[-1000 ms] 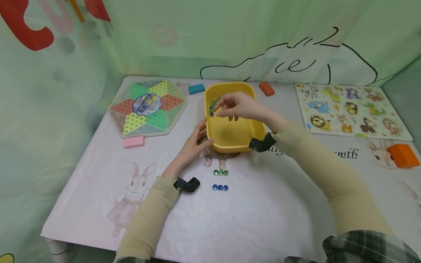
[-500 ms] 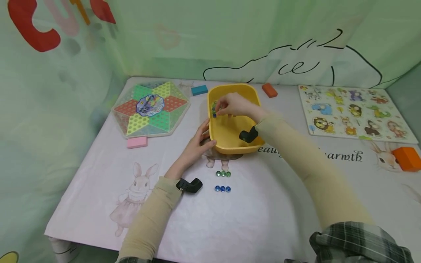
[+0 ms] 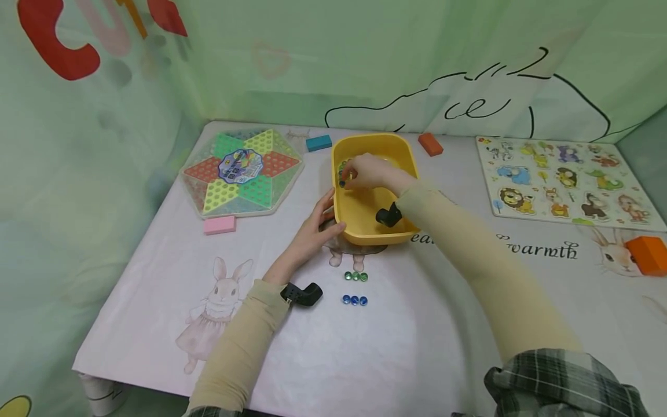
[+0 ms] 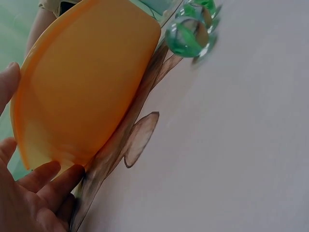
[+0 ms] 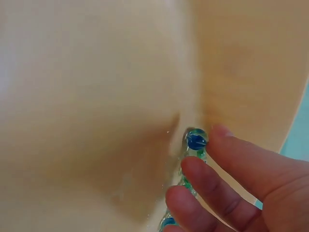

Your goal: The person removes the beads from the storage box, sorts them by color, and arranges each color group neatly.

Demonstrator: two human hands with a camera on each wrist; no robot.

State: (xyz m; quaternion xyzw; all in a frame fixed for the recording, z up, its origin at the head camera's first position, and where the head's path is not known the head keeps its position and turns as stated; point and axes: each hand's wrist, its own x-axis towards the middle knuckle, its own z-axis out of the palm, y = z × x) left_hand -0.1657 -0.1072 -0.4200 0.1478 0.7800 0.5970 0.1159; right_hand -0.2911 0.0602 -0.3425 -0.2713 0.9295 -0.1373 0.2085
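A yellow plastic tub (image 3: 376, 237) stands on the table, with several green and blue glass marbles (image 3: 342, 166) along its left inner side. My left hand (image 3: 312, 229) rests against the tub's near left corner; in the left wrist view its fingers (image 4: 63, 183) lie on the outer wall. Inside the tub is my right hand (image 3: 371, 172). The right wrist view has a blue marble (image 5: 196, 141) beside the thumb tip, with the other fingertips close below it; a firm hold does not show. In front of the tub lie three green marbles (image 3: 356, 276) and three blue marbles (image 3: 355, 300) in rows.
A hexagonal Chinese checkers board (image 3: 242, 171) lies at the back left, a pink block (image 3: 219, 225) at its near edge. A blue block (image 3: 319, 143) and an orange-red block (image 3: 430, 144) flank the tub. Farther right are an animal puzzle board (image 3: 568, 182) and an orange block (image 3: 648, 255).
My right hand has lowered into the tub, closer to the marbles at its left side. My left hand keeps its place at the tub's corner. The head view has shifted slightly.
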